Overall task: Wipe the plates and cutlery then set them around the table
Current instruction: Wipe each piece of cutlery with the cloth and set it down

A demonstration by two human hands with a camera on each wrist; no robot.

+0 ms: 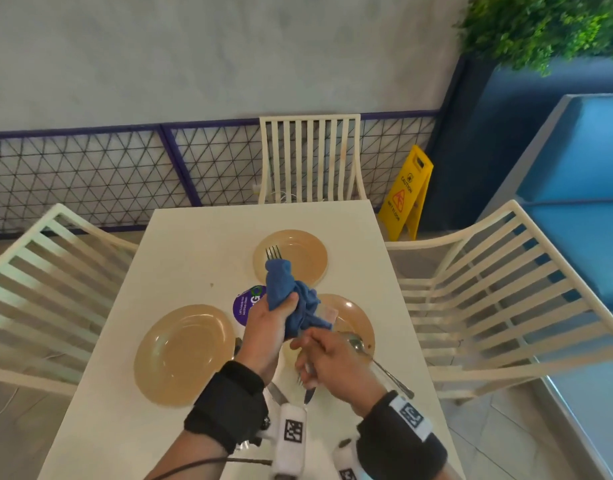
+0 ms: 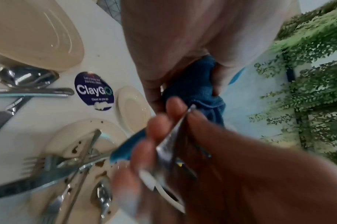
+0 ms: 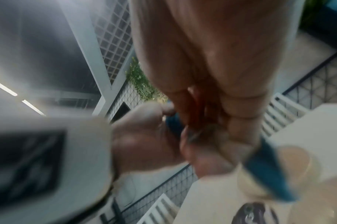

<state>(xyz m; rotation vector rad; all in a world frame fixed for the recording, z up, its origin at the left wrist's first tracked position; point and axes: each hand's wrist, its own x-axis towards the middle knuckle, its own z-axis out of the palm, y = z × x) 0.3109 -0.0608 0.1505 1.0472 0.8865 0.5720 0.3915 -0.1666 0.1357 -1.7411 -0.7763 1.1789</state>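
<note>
We note the silver metal fork (image 1: 273, 252) shows only its tines above the crumpled blue cloth (image 1: 291, 299); its shank lies hidden inside the cloth. The near tan round plate (image 1: 358, 318) is half covered by cloth and both hands. In the left wrist view, the thin metal handle (image 2: 175, 136) pinched in the right hand (image 2: 202, 159) is smeared by blur. The right wrist view is blurred throughout; the fingers (image 3: 211, 159) are indistinct. The white desk (image 1: 194, 237) is cut off at the head view's bottom edge.

Plates (image 1: 185, 353) – three. Chairs (image 1: 310, 157) – three. Blue cloth (image 1: 287, 299) – one. Round sticker (image 1: 244, 306) – one. Caution sign (image 1: 407, 192) – one.
</note>
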